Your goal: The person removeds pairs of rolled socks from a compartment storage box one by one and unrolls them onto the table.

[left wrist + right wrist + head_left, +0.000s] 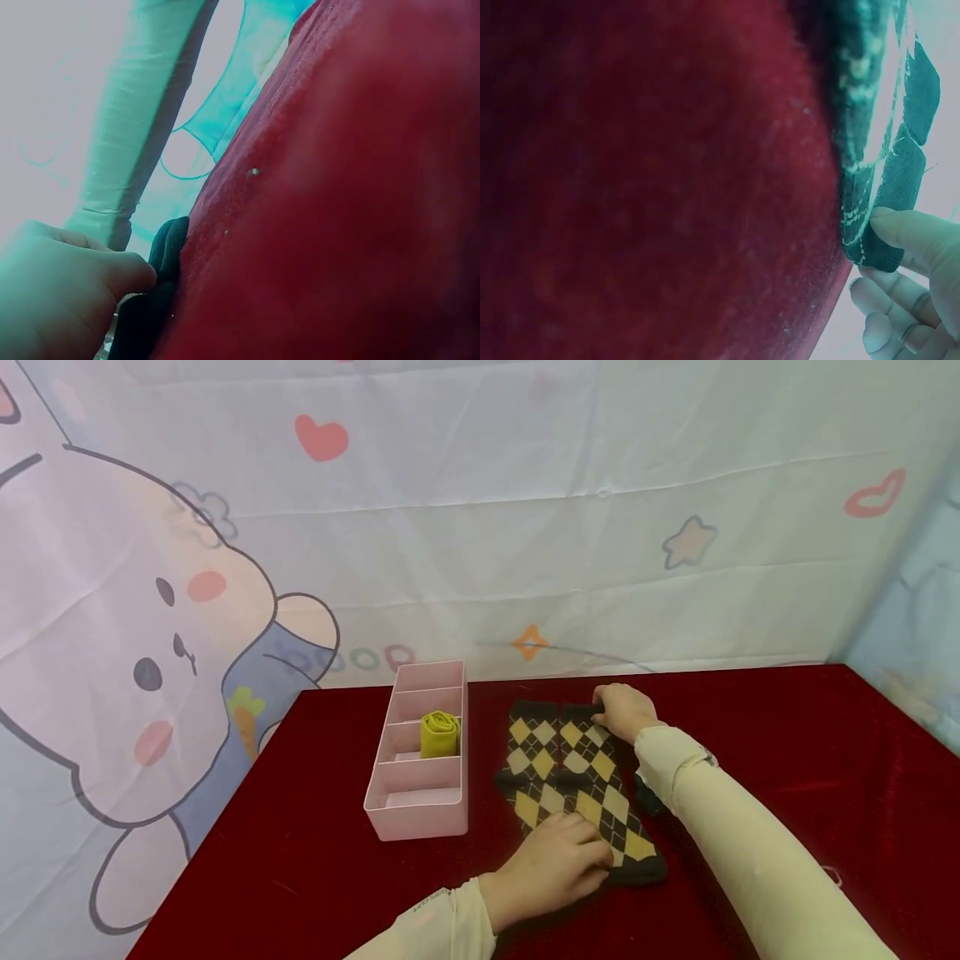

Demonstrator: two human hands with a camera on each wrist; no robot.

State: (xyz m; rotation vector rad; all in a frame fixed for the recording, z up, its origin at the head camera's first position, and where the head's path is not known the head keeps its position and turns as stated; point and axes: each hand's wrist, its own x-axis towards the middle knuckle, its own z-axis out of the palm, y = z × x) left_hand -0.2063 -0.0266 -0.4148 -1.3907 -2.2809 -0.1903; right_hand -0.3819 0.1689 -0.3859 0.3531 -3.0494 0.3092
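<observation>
A pair of dark socks [573,768] with a yellow and cream diamond pattern lies flat on the red tablecloth [787,760], running from far to near. My right hand [622,710] pinches their far end. In the right wrist view the thumb [922,240] presses on the sock's dark edge [877,255], and the other fingers sit underneath. My left hand [558,864] lies on the near end, its fingers curled over the fabric. The left wrist view shows that hand [60,300] against the dark sock edge [161,277].
A pink divided organizer [420,806] stands just left of the socks, with a rolled yellow-green sock [439,734] in one middle compartment. A cartoon-printed cloth backdrop [450,527] rises behind the table. Red cloth stretches to the right.
</observation>
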